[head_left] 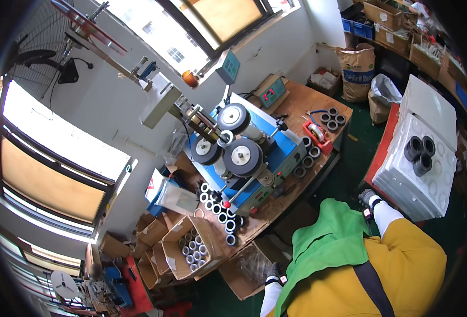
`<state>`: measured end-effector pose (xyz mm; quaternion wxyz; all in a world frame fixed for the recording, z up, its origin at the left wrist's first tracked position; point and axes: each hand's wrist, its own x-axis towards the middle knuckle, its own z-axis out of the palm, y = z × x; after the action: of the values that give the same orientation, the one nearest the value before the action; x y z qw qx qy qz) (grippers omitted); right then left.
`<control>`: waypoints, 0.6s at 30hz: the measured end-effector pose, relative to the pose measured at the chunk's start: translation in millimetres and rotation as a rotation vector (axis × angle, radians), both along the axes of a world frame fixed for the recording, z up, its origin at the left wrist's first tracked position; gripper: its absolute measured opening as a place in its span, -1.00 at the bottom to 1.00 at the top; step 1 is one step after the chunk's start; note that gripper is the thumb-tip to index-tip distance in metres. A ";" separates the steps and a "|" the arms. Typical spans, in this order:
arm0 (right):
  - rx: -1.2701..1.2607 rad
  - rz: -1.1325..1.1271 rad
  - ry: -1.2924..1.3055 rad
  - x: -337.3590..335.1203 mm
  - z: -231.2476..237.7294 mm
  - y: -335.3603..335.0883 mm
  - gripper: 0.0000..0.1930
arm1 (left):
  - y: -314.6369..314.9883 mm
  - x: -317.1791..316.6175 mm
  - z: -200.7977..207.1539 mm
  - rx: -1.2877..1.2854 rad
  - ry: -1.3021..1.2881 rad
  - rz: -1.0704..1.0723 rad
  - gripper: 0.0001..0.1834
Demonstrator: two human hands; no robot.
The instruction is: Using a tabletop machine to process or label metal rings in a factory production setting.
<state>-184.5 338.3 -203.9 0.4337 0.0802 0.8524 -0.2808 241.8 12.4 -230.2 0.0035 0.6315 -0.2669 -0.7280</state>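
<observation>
Looking down, we see our grey-gloved left hand (273,271) by the edge of an open brown cardboard box (233,278) holding clear plastic film (254,261); our grey-gloved right hand (367,197) is near a stack of white foam trays (398,180). We cannot tell whether either hand is open or closed. Three short black cylinders (422,166) sit on its top; a blue machine (286,150) with black wheels (243,157) stands on the wooden table (299,101).
</observation>
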 end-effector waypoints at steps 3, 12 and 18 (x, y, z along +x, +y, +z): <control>-0.013 -0.014 -0.005 15.8 0.7 -4.6 -0.70 | 8.3 11.3 21.5 0.013 -0.119 0.037 -0.59; -0.014 -0.019 -0.013 73.9 10.8 -12.9 -0.71 | 24.8 36.2 95.3 -0.005 -0.319 -0.055 -0.75; -0.001 -0.038 -0.061 110.8 1.3 -4.8 -0.69 | 3.5 121.3 -13.1 0.005 -0.178 -0.063 -0.69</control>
<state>-73.7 333.6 -202.6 0.4541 0.1044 0.8370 -0.2869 363.1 15.9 -243.4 -0.0447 0.6850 -0.2841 -0.6694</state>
